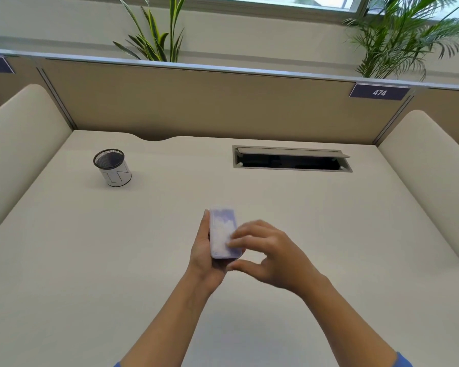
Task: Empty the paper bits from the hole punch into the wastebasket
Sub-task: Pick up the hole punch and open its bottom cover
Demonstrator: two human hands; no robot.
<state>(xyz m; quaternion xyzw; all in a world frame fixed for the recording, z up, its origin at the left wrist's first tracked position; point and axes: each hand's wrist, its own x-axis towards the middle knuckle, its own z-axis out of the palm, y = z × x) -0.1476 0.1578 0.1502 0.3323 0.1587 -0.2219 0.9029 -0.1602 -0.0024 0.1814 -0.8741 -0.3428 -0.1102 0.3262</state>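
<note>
A pale lilac hole punch [223, 231] with white paper bits showing through its translucent underside lies in my left hand [206, 256], held above the middle of the desk. My left hand grips it from below and from the left side. My right hand [269, 254] reaches in from the right, its fingertips touching the punch's near right part and its thumb curled under the near end. The picture is blurred there, so the exact grip is unclear. The wastebasket [112, 167], a small black mesh cup wrapped in white paper, stands upright at the far left of the desk.
The cream desk [90, 260] is bounded by a beige partition [196, 102] at the back and padded side panels. An open cable slot [292, 161] is set into the desk at the back right. Plants stand behind the partition.
</note>
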